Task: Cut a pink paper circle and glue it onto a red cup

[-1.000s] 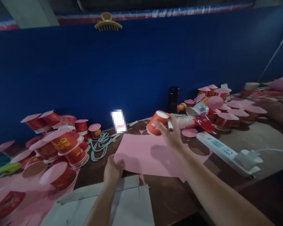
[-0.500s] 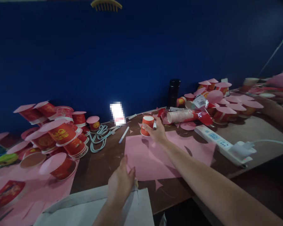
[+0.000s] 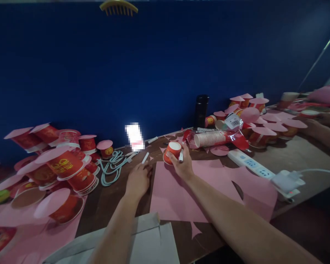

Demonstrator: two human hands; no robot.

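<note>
My right hand [image 3: 183, 165] holds an upside-down red paper cup [image 3: 172, 151] at the far edge of a pink paper sheet [image 3: 181, 192], with a white marker [image 3: 180, 155] tucked between its fingers. My left hand [image 3: 139, 179] lies on the brown table beside the sheet's left edge, its fingers reaching a white pen [image 3: 145, 158] lying there; whether it grips the pen I cannot make out.
Piles of red cups with pink paper discs stand at the left [image 3: 63, 165] and back right [image 3: 258, 128]. A sleeve of stacked cups [image 3: 213, 138], a black bottle [image 3: 201, 110], a power strip [image 3: 253, 169], a teal cord [image 3: 114, 167] and a grey bag [image 3: 143, 244] lie around. Another person's arm [image 3: 321, 132] is at the right.
My right hand brought the cup down from the air onto the sheet's far edge. My left hand left the near edge of the sheet and moved forward to the white pen.
</note>
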